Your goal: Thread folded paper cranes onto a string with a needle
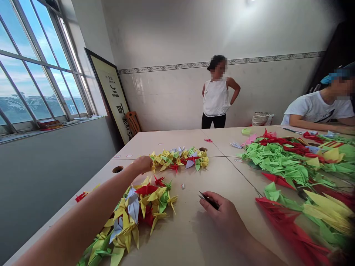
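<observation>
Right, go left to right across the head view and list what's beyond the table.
Window → framed calligraphy panel → standing person in a white sleeveless top → white bag → seated person in a white T-shirt

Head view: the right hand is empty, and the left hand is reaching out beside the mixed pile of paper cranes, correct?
Not quite: the right hand is not empty. The head view shows it holding a small dark pointed tool. The left hand is reaching out beside the mixed pile of paper cranes, as you said.
</observation>
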A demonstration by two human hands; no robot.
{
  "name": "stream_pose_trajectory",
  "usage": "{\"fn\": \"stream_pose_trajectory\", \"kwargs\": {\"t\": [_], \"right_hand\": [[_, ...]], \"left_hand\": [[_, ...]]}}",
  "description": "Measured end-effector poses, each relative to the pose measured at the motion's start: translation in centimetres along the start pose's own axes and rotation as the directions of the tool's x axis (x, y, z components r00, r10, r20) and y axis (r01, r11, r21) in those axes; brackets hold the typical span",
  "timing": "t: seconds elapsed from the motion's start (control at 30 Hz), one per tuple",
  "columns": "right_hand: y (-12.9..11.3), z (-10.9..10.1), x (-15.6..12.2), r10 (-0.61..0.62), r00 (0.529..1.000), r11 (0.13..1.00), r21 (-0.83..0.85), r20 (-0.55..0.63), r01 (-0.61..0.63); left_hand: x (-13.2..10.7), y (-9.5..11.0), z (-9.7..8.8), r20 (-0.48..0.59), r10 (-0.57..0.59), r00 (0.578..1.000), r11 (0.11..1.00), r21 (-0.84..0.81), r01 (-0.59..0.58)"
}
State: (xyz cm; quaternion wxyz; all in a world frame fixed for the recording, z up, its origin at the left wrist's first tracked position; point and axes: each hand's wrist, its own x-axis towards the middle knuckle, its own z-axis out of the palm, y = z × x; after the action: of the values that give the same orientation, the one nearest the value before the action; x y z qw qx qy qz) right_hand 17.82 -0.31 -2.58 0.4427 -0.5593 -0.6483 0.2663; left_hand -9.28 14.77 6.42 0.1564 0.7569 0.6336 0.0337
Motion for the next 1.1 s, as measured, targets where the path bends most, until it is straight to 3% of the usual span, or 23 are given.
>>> {"fn": "stream_pose_trajectory", "kwargs": {"t": [0.2,0.3,0.37,0.47,0.5,0.53,0.6,0.63,0.7,0.87,1.1], "right_hand": [[-0.1,-0.1,0.0,0.031,0.998,0.999,0.018,0.046,-0.032],[0.1,0.0,0.1,0.052,0.998,0.997,0.054,0.022,-0.054],[0.1,0.0,0.1,0.067,0.998,0.994,0.089,0.000,-0.067],[-0.3,0.0,-0.2,0.070,0.997,0.988,0.140,-0.015,-0.067],[-0.6,-0.1,-0.3,0.060,0.998,0.987,0.150,-0.016,-0.057],[-0.9,-0.1,-0.5,0.045,0.999,0.987,0.153,-0.014,-0.042],[-1.6,-0.2,-0.9,0.011,1.000,0.989,0.148,-0.010,-0.010],[-2.0,-0.2,-1.1,-0.004,1.000,0.990,0.140,-0.010,0.005],[-2.5,-0.2,-1.3,-0.034,0.999,0.993,0.109,-0.004,0.034],[-2.9,-0.1,-1.5,-0.107,0.994,0.994,0.027,0.022,0.106],[-2.6,0.3,-1.5,-0.073,0.996,0.997,0.030,0.040,0.072]], "left_hand": [[-2.1,-0.4,-3.0,0.015,-0.034,0.999,0.978,-0.206,0.036],[-3.7,0.6,-3.1,-0.109,-0.025,0.994,0.936,-0.351,-0.015],[-4.9,2.4,-1.5,-0.226,-0.013,0.974,0.873,-0.477,-0.099],[-6.8,6.7,3.1,-0.328,-0.069,0.942,0.624,-0.751,-0.216],[-7.4,8.1,4.8,-0.260,-0.152,0.954,0.321,-0.926,-0.202],[-7.9,9.4,6.4,-0.153,-0.185,0.971,0.037,-0.988,-0.148],[-8.8,11.2,8.8,0.000,-0.190,0.982,-0.309,-0.949,-0.060],[-9.1,11.8,9.5,0.042,-0.174,0.984,-0.389,-0.921,-0.030],[-9.4,12.1,10.3,0.065,-0.144,0.988,-0.444,-0.896,-0.006],[-9.6,11.7,10.4,0.070,-0.048,0.996,-0.462,-0.886,0.040],[-10.2,12.3,10.9,0.082,0.029,0.996,-0.484,-0.871,0.086]]}}
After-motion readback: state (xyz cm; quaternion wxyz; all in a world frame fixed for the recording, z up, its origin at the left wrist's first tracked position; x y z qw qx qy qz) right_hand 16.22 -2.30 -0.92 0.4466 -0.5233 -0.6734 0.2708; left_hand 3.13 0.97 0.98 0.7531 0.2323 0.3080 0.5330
